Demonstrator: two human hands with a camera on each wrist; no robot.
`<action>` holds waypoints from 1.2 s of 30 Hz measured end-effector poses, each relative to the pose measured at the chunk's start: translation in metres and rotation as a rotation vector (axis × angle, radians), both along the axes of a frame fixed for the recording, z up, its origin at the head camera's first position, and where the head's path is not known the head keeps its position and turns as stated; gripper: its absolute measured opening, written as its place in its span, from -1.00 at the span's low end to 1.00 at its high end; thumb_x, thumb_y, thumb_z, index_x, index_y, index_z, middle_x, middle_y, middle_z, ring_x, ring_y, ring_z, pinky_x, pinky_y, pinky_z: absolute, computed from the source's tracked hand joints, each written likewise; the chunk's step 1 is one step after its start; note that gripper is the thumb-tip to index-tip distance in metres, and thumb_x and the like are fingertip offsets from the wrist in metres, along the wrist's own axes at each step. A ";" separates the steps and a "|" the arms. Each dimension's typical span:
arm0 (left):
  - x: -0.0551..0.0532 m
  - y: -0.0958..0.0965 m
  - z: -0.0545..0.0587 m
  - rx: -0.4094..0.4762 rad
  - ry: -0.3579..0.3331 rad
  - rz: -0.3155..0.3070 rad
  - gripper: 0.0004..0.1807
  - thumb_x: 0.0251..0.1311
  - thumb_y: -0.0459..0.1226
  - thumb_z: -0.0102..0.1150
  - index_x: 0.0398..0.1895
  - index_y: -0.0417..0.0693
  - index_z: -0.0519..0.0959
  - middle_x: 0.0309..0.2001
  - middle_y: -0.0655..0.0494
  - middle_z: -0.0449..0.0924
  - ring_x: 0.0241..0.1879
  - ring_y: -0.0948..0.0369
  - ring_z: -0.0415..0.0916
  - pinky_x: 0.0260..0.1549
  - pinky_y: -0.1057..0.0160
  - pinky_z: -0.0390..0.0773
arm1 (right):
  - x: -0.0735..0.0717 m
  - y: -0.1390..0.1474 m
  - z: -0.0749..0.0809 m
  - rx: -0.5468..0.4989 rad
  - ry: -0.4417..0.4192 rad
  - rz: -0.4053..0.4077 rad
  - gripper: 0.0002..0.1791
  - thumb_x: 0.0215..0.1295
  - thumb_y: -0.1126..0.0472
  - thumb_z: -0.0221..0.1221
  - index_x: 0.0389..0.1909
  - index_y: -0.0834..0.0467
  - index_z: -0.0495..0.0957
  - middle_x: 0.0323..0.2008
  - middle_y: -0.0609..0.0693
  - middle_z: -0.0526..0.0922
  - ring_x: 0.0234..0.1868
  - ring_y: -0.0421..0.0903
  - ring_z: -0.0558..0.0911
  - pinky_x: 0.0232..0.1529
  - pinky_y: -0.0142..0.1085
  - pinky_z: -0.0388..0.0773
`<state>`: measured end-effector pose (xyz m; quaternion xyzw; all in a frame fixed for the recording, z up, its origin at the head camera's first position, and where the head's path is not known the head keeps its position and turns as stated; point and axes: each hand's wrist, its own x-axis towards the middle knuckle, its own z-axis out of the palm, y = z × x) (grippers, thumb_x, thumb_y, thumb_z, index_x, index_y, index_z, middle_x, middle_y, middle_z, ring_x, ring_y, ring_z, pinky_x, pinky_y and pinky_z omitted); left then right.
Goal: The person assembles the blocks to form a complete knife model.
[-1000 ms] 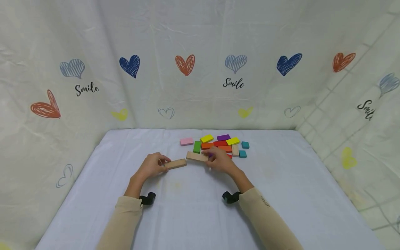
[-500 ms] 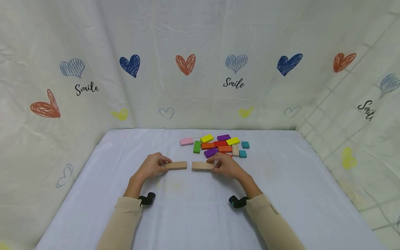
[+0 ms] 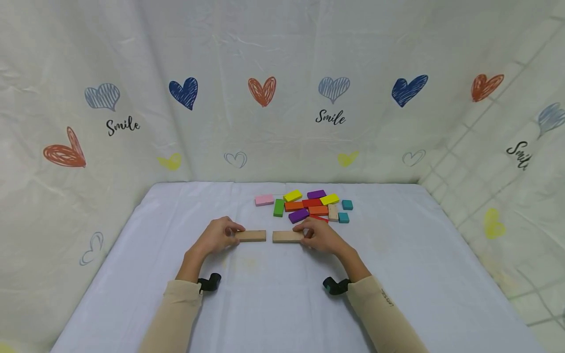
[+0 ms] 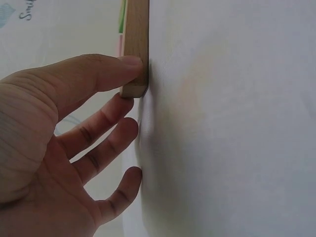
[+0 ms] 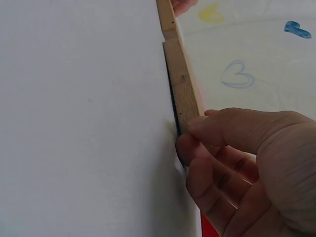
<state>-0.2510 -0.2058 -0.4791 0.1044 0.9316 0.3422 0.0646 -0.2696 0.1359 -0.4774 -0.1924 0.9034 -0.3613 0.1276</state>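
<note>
My left hand (image 3: 217,235) pinches the left end of a plain wooden block (image 3: 253,236) lying lengthwise across the table. In the left wrist view the thumb presses the side of this block (image 4: 136,34), while the lower fingers spread apart beneath. From the other side, my right hand (image 3: 323,235) pinches the right end of a second plain wooden block (image 3: 286,237). The two blocks are nearly in line, with a narrow gap between their facing ends. In the right wrist view the thumb and fingertips grip the second block (image 5: 181,81) close over the white cloth.
Behind the hands lies a loose group of coloured blocks, among them a purple block (image 3: 298,215), a green block (image 3: 279,207) and a pink block (image 3: 264,200). Two small teal blocks (image 3: 347,205) sit at its right. A printed curtain (image 3: 282,137) hangs behind the table.
My right hand has brought its block from beside the coloured group towards me and levelled it. The left block has turned from slanted to straight, so both now line up.
</note>
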 end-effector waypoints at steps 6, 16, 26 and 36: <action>0.000 0.002 0.001 -0.023 0.005 0.017 -0.64 0.10 -0.33 0.48 0.00 0.12 0.77 -0.17 0.14 0.60 -0.20 0.16 0.39 -0.19 0.16 0.30 | -0.001 -0.003 -0.004 0.005 0.011 -0.025 -0.59 0.27 0.30 0.37 0.13 -0.03 0.69 -0.12 -0.06 0.63 -0.26 -0.12 0.54 -0.24 -0.33 0.62; -0.002 0.001 -0.002 -0.021 0.008 0.016 -0.65 0.10 -0.33 0.48 -0.01 0.12 0.78 -0.17 0.15 0.61 -0.17 0.14 0.42 -0.24 0.20 0.34 | -0.004 -0.007 -0.006 0.005 0.019 -0.042 -0.59 0.29 0.30 0.36 0.13 -0.07 0.70 -0.12 -0.09 0.62 -0.20 -0.12 0.53 -0.19 -0.31 0.60; -0.006 0.002 -0.003 -0.006 0.017 0.020 -0.65 0.10 -0.33 0.48 0.00 0.09 0.77 -0.19 0.12 0.59 -0.20 0.15 0.39 -0.28 0.19 0.31 | -0.007 -0.010 -0.009 0.002 0.028 -0.051 -0.59 0.29 0.29 0.36 0.14 -0.06 0.70 -0.12 -0.09 0.62 -0.18 -0.11 0.53 -0.16 -0.30 0.58; -0.011 0.003 -0.004 -0.015 0.024 0.033 -0.64 0.09 -0.32 0.48 0.00 0.11 0.78 -0.20 0.11 0.58 -0.23 0.15 0.40 -0.18 0.07 0.19 | -0.012 -0.014 -0.010 0.010 0.040 -0.058 -0.58 0.29 0.29 0.35 0.16 -0.07 0.69 -0.12 -0.09 0.61 -0.16 -0.12 0.53 -0.13 -0.31 0.60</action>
